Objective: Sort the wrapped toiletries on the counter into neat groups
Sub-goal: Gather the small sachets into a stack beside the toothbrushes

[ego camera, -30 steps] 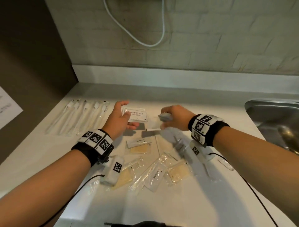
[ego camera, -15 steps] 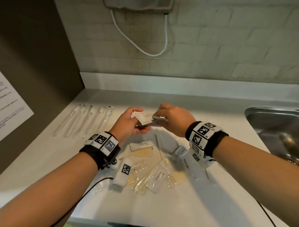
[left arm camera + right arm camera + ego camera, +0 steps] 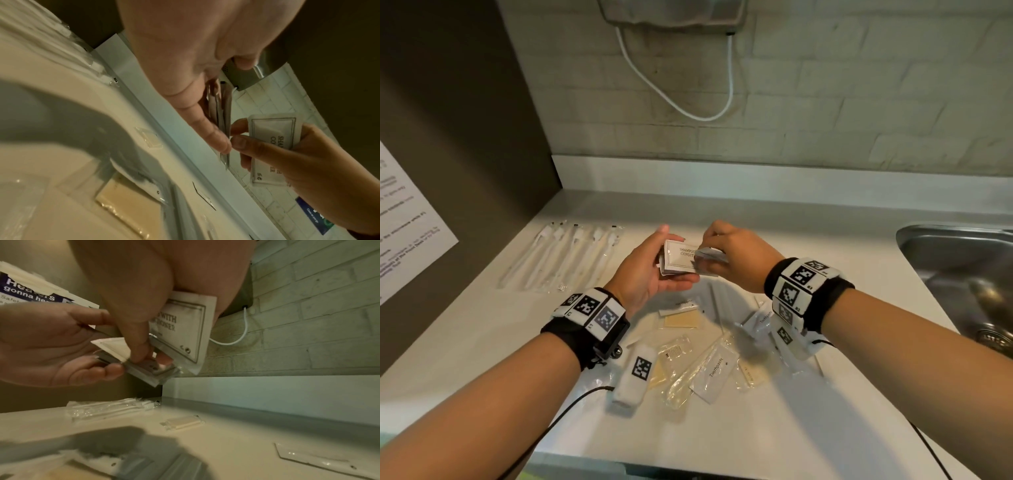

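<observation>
Both hands are raised above the counter (image 3: 774,428), meeting in the middle. The left hand (image 3: 650,274) lies palm up, fingers curled round a small stack of shampoo sachets (image 3: 678,257); the edges seen from the left wrist suggest three or four in the stack, but an exact count cannot be made. The right hand (image 3: 736,260) pinches one more sachet (image 3: 273,146) between thumb and fingertips, its near edge touching the stack just beside the left fingertips.

Below the hands, loose on the counter, lie the unsorted packets: two white toothpaste sachets (image 3: 717,371) can be read plainly, a third shows partly under the right wrist, and at least two clear packets with beige pads (image 3: 683,320) lie among them. Other clear wrappers overlap there and cannot be counted.

Out beyond the left fingers, near the dark side panel, a row of wrapped toothbrushes (image 3: 565,257) lies side by side, about five, their heads pointing toward the back wall. Further past the right fingers, one small clear packet (image 3: 183,421) sits alone near the backsplash. A steel sink (image 3: 962,274) lies well to the right of the right hand.
</observation>
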Motion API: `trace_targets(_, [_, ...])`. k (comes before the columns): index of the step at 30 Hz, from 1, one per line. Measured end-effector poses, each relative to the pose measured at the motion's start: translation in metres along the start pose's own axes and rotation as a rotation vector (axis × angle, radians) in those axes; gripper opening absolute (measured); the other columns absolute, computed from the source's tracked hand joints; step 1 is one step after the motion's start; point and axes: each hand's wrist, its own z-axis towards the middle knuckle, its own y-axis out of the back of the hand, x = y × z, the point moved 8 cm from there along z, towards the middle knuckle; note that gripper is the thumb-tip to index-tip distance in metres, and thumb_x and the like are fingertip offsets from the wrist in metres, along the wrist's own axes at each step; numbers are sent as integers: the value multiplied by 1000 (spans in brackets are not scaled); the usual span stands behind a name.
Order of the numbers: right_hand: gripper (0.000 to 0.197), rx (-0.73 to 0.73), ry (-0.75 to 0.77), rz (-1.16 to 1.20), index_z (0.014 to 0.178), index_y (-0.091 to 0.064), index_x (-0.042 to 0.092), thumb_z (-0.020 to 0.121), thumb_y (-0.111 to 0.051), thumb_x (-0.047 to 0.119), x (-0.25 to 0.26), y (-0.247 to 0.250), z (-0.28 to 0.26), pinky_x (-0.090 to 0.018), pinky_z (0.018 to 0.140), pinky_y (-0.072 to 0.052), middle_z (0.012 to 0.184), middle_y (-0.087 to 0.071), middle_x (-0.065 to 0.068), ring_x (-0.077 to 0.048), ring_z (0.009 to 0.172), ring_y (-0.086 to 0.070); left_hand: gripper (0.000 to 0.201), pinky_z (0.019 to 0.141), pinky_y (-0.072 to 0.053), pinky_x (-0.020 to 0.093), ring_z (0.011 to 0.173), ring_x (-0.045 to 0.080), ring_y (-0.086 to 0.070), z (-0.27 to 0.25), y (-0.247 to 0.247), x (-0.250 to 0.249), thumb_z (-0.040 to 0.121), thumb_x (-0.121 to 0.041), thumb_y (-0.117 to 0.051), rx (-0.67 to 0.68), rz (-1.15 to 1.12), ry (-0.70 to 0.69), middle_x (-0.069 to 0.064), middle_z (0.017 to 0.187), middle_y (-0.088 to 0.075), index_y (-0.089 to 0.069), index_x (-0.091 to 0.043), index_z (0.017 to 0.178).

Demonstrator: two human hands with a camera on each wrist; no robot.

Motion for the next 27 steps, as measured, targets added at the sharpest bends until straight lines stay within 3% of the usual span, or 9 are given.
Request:
trace_targets(2, [27, 8, -50, 117, 107, -66, 11, 90, -62, 32, 0, 0, -2, -32, 74, -46, 104, -54, -5, -20, 82, -55, 18, 70, -62, 37, 77, 32, -73, 1, 1, 2, 102, -17, -49, -1, 82, -8, 23, 104, -69, -54, -11, 118])
trace_targets(4, [21, -6, -118, 247, 103, -55, 9, 92, -55, 28, -4, 1, -4, -31, 66, -43, 93, -56, -9, -21, 75, -52, 26, 64, -63, 32, 73, 29, -74, 1, 6, 6, 100, -4, -49, -14, 122, -5, 25, 106, -68, -50, -14, 124])
trace_targets(7, [9, 32, -235, 446, 94, -39, 13, 95, -43, 21, -13, -3, -8, -32, 63, -41, 83, -53, -8, -24, 70, -50, 32, 65, -63, 35, 77, 31, -75, -1, 13, 12, 101, -3, -48, -33, 159, 1, 23, 104, -69, -49, -22, 127])
trace_targets(10, [15, 86, -274, 514, 83, -44, 21, 95, -47, 13, -15, -8, -8, -37, 71, -49, 95, -63, -12, -30, 79, -59, 27, 76, -61, 45, 81, 32, -74, -4, 17, 17, 102, -7, -46, -37, 196, 23, 21, 106, -71, -57, -24, 119])
trace_targets(14, [8, 121, -248, 566, 96, -59, 17, 92, -59, 11, -14, -16, -5, -38, 86, -55, 107, -71, -5, -26, 93, -68, 24, 88, -55, 58, 96, 45, -69, -9, 20, 26, 103, -12, -45, -34, 231, 84, 18, 98, -76, -61, -25, 117])
trace_targets(17, [9, 151, -234, 584, 99, -62, 19, 91, -62, 15, -10, -19, -4, -37, 89, -54, 106, -71, -2, -24, 96, -67, 25, 88, -55, 55, 97, 45, -70, -14, 19, 27, 103, -12, -43, -19, 239, 98, 18, 94, -76, -60, -20, 120])
trace_targets(21, [16, 161, -172, 386, 106, -62, 21, 90, -64, 22, 2, -22, -2, -23, 76, -51, 103, -63, 4, -16, 88, -61, 27, 80, -61, 44, 88, 38, -73, -22, 15, 19, 105, -24, -41, -18, 190, 81, 21, 103, -73, -63, -12, 115])
trace_targets(24, [26, 79, -160, 334, 104, -55, 25, 84, -71, 25, 7, -22, -3, -15, 64, -42, 94, -56, 7, -6, 74, -54, 35, 80, -61, 43, 87, 35, -74, -26, 2, 19, 103, -38, -44, 66, 190, 100, 8, 96, -75, -63, -10, 110])
trace_targets(27, [33, 11, -163, 387, 102, -55, 19, 77, -77, 23, 6, -24, -7, -17, 62, -41, 80, -53, 10, -6, 67, -50, 19, 79, -62, 40, 83, 32, -74, -26, -6, 24, 101, -19, -50, 84, 197, 112, 11, 100, -69, -61, -10, 114])
